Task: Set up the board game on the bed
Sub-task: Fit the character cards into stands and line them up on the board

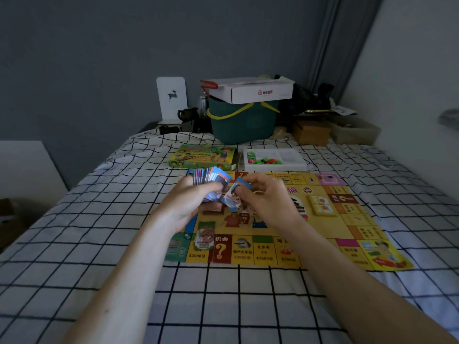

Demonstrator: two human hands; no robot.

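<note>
Game board (293,234) lies flat on the bed (99,219), checked sheet; all places given relative to the board. Both hands over the board's left-centre. Left hand (191,207) grips a fanned stack of cards (211,178), fingers curled round the stack, thumb on the top card. Right hand (268,202) just right of it, thumb and forefinger pinching a single card (229,197) that touches or overlaps the stack's lower right edge; other fingers loosely bent. Green banknote pile (205,235) on the board's near-left part. Yellow card deck (321,206) on the board right of centre. Beyond the board's far edge: game box (202,157) at far left, white tray (274,158) with coloured pieces (262,160) just right of the box. Farther back, teal basket (242,120) with a white carton (258,91) on top. Bookend with deer cutout (172,98) left of the basket.
</note>
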